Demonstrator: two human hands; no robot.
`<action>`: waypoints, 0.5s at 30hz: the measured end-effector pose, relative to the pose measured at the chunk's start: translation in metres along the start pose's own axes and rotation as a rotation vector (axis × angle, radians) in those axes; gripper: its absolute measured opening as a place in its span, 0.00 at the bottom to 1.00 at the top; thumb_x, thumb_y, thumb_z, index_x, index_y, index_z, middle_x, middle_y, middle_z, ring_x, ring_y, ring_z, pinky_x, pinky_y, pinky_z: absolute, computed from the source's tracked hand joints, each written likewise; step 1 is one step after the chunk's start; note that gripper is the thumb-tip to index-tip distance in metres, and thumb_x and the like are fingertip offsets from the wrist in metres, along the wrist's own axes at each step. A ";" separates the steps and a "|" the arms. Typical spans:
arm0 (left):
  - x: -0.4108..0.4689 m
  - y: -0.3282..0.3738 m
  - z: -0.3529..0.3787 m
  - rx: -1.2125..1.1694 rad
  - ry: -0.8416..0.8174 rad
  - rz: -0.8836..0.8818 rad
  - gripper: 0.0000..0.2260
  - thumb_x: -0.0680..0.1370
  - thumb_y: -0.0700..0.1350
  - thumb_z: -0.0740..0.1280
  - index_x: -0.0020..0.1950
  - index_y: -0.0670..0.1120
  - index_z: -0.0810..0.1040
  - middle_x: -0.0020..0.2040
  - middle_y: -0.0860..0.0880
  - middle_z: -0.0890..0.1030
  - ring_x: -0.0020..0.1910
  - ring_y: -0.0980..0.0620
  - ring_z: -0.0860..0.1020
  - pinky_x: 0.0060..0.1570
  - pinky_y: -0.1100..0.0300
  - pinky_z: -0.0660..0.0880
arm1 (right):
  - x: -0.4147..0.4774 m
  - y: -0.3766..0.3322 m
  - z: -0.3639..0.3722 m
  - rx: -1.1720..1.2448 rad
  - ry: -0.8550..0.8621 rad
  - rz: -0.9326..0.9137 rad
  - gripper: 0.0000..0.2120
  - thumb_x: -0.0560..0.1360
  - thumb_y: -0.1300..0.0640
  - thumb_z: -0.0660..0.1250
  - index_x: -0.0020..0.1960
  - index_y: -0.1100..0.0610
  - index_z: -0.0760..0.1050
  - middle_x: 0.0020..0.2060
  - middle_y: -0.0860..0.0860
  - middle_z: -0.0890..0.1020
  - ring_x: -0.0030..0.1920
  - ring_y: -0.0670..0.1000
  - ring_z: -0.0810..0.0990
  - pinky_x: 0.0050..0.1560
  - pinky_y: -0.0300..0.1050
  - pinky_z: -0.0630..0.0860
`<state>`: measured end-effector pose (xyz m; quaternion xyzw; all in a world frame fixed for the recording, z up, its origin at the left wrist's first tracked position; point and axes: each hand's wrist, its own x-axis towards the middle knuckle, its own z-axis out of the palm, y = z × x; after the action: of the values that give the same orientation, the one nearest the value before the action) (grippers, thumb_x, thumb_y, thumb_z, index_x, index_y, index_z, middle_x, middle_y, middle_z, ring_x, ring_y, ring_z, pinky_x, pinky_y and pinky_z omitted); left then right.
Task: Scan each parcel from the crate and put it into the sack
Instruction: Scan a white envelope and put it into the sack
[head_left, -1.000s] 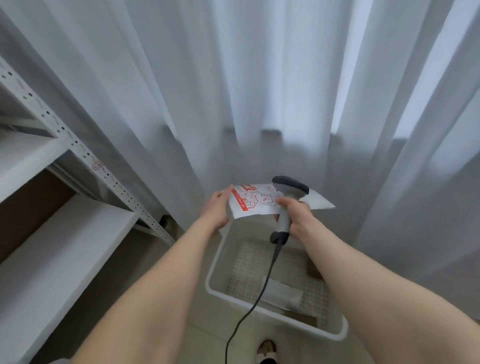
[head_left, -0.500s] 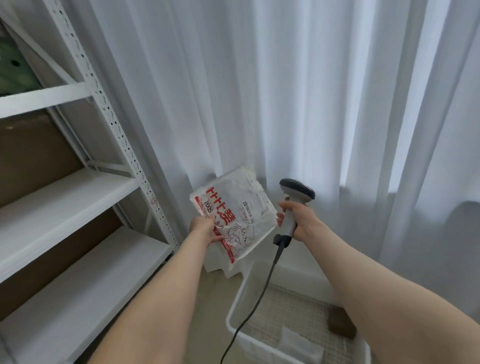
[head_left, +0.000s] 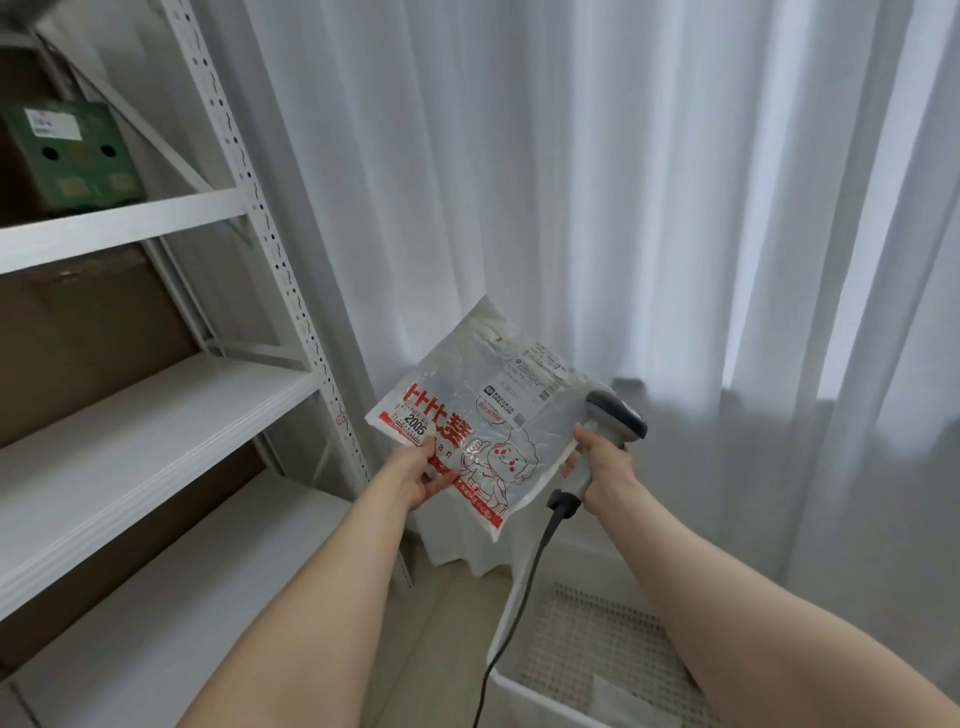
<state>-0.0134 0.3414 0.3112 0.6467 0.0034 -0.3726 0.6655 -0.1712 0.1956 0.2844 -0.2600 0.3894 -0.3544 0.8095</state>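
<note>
Your left hand (head_left: 421, 475) pinches the parcel (head_left: 483, 415) by its lower edge, up before the curtain (head_left: 571, 182); your right hand (head_left: 602, 470) grips the scanner (head_left: 615, 415). It looks light, floppy and slick, so pinch firmly.

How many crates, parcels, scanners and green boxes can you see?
Crates: 1
Parcels: 2, one held, one in the crate
Scanners: 1
Green boxes: 1
Total: 5
</note>
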 end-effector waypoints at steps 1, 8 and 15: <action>0.000 -0.001 -0.007 0.008 -0.008 -0.009 0.06 0.80 0.44 0.64 0.55 0.44 0.75 0.51 0.41 0.80 0.43 0.41 0.82 0.33 0.54 0.82 | -0.001 0.001 0.002 0.012 0.022 -0.013 0.20 0.74 0.65 0.71 0.64 0.62 0.72 0.52 0.60 0.82 0.41 0.59 0.83 0.37 0.52 0.79; -0.005 -0.009 -0.030 -0.042 -0.145 -0.072 0.06 0.80 0.43 0.64 0.54 0.41 0.75 0.53 0.40 0.81 0.45 0.40 0.82 0.32 0.53 0.82 | -0.008 0.003 0.009 -0.023 0.158 -0.033 0.14 0.71 0.67 0.72 0.53 0.58 0.72 0.46 0.57 0.82 0.42 0.58 0.82 0.50 0.57 0.81; -0.009 -0.009 -0.029 -0.098 -0.200 0.014 0.08 0.80 0.41 0.64 0.58 0.43 0.75 0.54 0.40 0.81 0.47 0.41 0.83 0.29 0.56 0.81 | -0.008 0.005 0.002 -0.122 0.293 -0.080 0.14 0.69 0.69 0.69 0.52 0.59 0.73 0.35 0.54 0.77 0.33 0.54 0.76 0.49 0.54 0.78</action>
<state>-0.0105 0.3715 0.3028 0.5731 -0.0493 -0.4300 0.6959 -0.1717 0.2054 0.2858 -0.2693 0.5134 -0.3961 0.7120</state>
